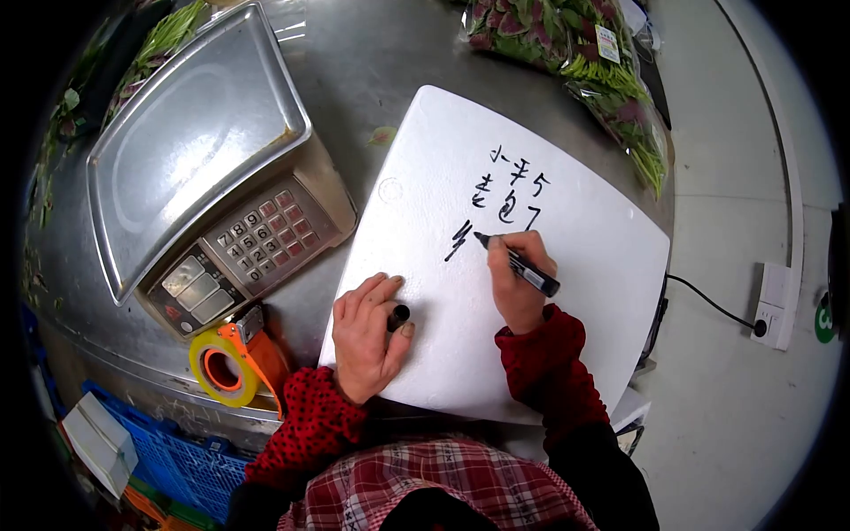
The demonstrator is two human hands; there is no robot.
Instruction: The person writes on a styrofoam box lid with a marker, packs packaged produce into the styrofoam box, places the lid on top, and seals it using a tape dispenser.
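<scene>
A white foam board or lid (443,354) lies on the metal table, with black handwritten characters (509,190) on its upper middle. My right hand (522,279) grips a black marker (529,273), whose tip touches or hovers just over the foam beside the lowest character. On the foam's lower left rests my left hand (367,336), its thumb and fingers closed round a small black marker cap (398,317). Both forearms wear red patterned sleeves.
A metal scale (199,133) with a keypad stands at the left, a tape dispenser (226,367) below it. Bagged leafy vegetables (549,44) lie at the top right. A blue crate (177,456) is at the lower left, and a cable runs to a wall socket (768,319).
</scene>
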